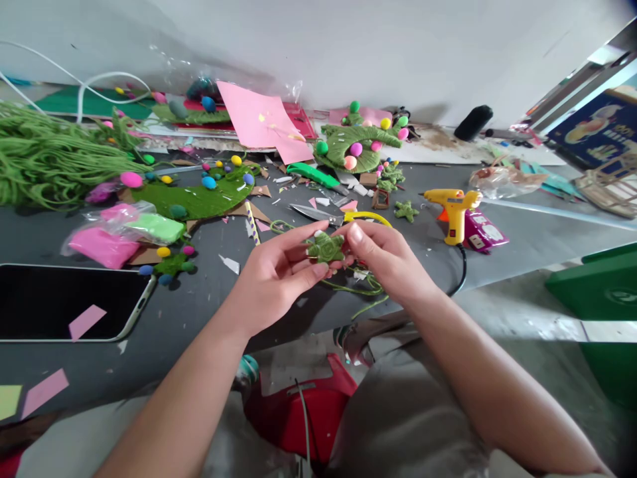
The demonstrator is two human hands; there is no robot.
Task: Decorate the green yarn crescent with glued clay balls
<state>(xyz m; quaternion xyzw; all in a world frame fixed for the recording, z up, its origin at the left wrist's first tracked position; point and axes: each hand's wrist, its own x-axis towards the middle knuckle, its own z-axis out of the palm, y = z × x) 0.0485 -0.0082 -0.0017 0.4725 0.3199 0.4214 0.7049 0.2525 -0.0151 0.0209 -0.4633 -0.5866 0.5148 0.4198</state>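
A small green yarn-wrapped star is held in front of me, above the near edge of the table. My left hand grips it from the left, thumb below and fingers behind. At its right tip, my right hand pinches with thumb and fingertips; part of that contact is hidden. Loose green yarn trails beneath the right hand onto the table. Just behind the hands lie scissors with yellow handles. A second green star rests to the right of them.
A yellow glue gun stands at right, its cord running toward me. Green pompom-decorated crescents, a green cutter and paper scraps lie farther back. At left are a phone, bagged pink clay and a green yarn heap.
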